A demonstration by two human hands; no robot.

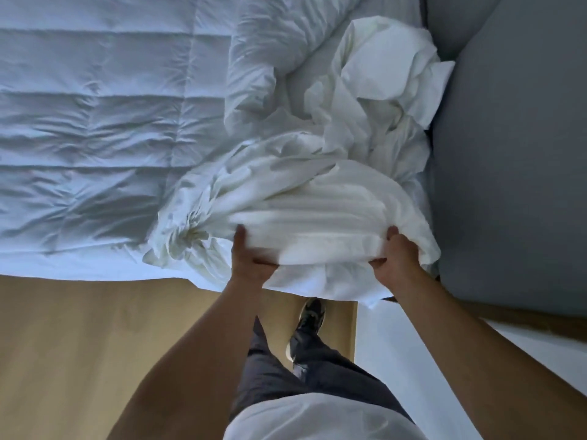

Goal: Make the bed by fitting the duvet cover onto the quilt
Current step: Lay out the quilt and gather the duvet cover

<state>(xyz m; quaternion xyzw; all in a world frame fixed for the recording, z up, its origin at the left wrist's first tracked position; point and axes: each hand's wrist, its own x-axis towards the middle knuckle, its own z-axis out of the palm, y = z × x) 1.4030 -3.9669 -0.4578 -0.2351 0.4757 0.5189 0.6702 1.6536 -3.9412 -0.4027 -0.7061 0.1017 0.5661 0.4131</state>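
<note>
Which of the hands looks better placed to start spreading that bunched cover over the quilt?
Probably the left hand. It grips the cover on the side next to the flat quilt, so it could pull straight across. The right hand holds the end by the grey headboard, away from the quilt.

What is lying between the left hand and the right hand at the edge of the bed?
In the head view, a bunched fold of the white duvet cover spans the gap; the left hand and right hand each grip it.

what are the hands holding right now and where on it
Both hands grip the bunched white duvet cover at its near edge by the bed's side: the left hand on the left part of the bundle, the right hand on the right part.
</note>
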